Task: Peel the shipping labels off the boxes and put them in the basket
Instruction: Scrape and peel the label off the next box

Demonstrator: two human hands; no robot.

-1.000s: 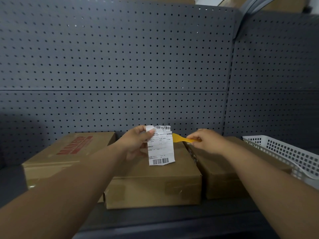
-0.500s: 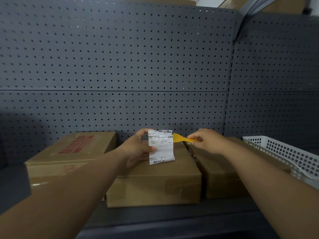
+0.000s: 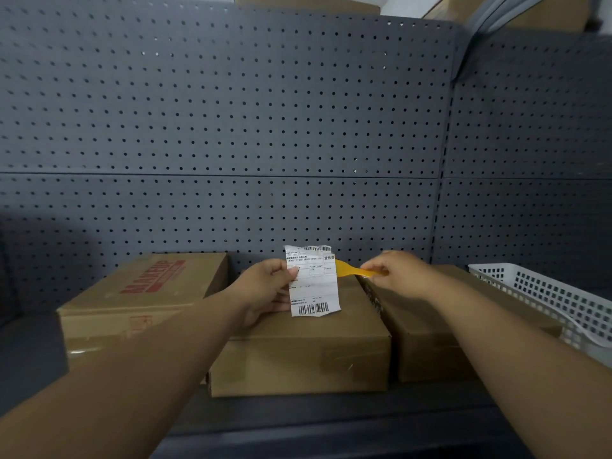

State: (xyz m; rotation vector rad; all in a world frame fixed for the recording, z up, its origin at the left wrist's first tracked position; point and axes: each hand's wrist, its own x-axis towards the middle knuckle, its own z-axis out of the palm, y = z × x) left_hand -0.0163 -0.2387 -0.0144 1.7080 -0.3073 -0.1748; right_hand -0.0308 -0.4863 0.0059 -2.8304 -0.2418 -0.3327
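Note:
A white shipping label with a barcode at its bottom stands upright above the middle cardboard box. My left hand pinches the label's left edge. My right hand grips a yellow plastic scraper whose tip touches the label's right edge. A second box with red print lies to the left, and a third box lies under my right forearm. The white perforated basket stands at the far right.
The boxes sit on a dark grey shelf backed by a grey pegboard wall. A pegboard side panel closes the right side behind the basket. More cardboard shows above the wall's top edge.
My left hand shifted its grip from the label's top corner to its left edge and the label now stands flatter and more upright. The right hand with the scraper hardly moved.

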